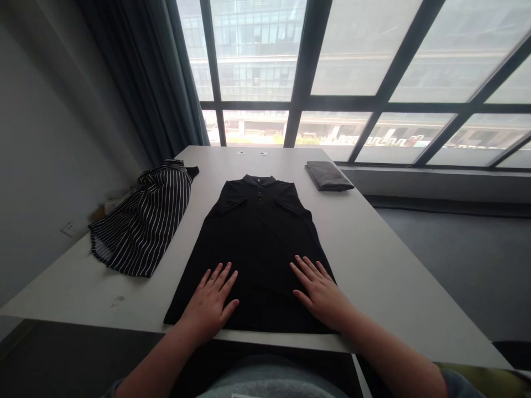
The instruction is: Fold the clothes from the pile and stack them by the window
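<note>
A black polo shirt (263, 237) lies spread on the white table, its collar pointing away from me and its hem close to the near edge. Both short sleeves are folded in over the chest. My left hand (211, 304) rests flat on the lower left of the shirt, fingers spread. On the lower right, my right hand (317, 290) lies flat on the cloth too, its fingers stretched out and thumb apart. Neither hand grips the fabric.
A black-and-white striped shirt (151, 221) lies loosely along the left side of the table (373, 265). Toward the far right sits a folded grey garment (329, 176). Large windows and a dark curtain (145, 72) stand beyond. A wall socket (69, 229) is at left.
</note>
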Tool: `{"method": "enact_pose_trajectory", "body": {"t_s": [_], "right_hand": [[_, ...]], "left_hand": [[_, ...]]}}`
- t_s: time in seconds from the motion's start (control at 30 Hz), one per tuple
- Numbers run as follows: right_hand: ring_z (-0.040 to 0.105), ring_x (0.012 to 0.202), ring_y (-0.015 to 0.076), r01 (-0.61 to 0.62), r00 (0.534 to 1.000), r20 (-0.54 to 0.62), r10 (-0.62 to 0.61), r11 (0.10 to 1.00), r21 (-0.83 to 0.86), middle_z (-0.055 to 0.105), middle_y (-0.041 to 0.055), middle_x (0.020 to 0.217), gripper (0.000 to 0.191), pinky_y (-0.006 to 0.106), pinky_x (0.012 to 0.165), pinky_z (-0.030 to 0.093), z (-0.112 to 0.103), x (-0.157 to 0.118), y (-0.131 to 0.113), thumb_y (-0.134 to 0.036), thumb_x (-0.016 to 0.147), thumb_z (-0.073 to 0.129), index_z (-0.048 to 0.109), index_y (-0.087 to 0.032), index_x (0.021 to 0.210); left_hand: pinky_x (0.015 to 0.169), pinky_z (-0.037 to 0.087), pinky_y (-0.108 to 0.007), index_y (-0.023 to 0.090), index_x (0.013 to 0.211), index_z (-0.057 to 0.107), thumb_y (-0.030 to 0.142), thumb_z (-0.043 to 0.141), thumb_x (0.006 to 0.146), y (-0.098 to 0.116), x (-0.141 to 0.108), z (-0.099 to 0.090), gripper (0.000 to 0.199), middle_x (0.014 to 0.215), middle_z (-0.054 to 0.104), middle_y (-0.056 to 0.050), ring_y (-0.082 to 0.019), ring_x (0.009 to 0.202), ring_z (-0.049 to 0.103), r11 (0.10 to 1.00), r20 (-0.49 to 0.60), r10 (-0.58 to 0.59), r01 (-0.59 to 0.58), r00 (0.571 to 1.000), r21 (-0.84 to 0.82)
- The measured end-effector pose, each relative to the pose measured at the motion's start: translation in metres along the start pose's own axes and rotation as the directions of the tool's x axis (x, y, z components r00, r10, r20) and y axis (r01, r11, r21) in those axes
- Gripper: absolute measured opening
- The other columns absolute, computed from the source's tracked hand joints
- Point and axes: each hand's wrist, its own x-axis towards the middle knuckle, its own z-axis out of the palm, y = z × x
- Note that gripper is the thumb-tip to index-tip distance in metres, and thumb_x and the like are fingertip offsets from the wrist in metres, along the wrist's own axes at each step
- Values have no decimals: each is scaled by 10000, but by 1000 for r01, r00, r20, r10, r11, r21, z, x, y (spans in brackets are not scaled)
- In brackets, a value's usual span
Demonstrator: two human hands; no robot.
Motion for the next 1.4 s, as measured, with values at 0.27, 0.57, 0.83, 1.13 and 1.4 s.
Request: {"method": "enact_pose_trajectory", "body": {"t_s": [0.27, 0.57, 0.83, 1.13, 1.4], "right_hand": [[179, 1659, 317, -31, 999, 10, 31, 999, 22, 134, 46, 1801, 754, 587, 1336, 227, 2, -40, -4, -611, 1092, 452, 195, -335, 1744], [231, 1650, 340, -115, 987, -114, 113, 993, -13, 280, 108, 1771, 701, 600, 1321, 242, -36, 48, 39, -503, 1083, 437, 340, -227, 1720], [568, 1418, 281, -162, 966, -209, 153, 986, -27, 661, 159, 1494, 458, 425, 1234, 392, -64, 145, 140, -203, 1036, 476, 679, -126, 1439], [729, 1031, 257, -414, 910, -13, 414, 906, -87, 806, 140, 1104, 315, 313, 875, 500, -64, 182, 168, -424, 1023, 639, 791, -157, 1094], [724, 1064, 274, -410, 912, -94, 400, 903, -128, 784, 149, 1195, 297, 333, 860, 480, -56, 190, 159, -353, 1063, 544, 714, -185, 1241]], "left_hand": [[1263, 319, -650, 421, 1688, 336, 585, 414, 1096, -11, -27, 1, 619, 1784, 258, -20, -355, 1628, 301, 991, 85, -133, 132, 987, 28], [1193, 457, -513, 225, 1505, 632, 511, 409, 1104, 8, 71, -46, 540, 1652, 518, -119, -318, 1499, 509, 999, -57, 14, -17, 998, -39], [1282, 311, -454, 171, 1502, 610, 498, 447, 1091, 128, 208, -13, 550, 1654, 515, -137, -295, 1558, 428, 909, 73, 411, -403, 909, -104], [1303, 97, -693, 211, 1697, 353, 675, 372, 1068, 184, 209, 16, 782, 1800, 154, -194, -416, 1665, 111, 901, 139, 388, -343, 911, -267], [1339, 109, -583, 139, 1701, 324, 669, 407, 1065, 196, 165, 10, 831, 1793, 149, -207, -366, 1673, 115, 806, 114, 565, -517, 817, -286]]}}
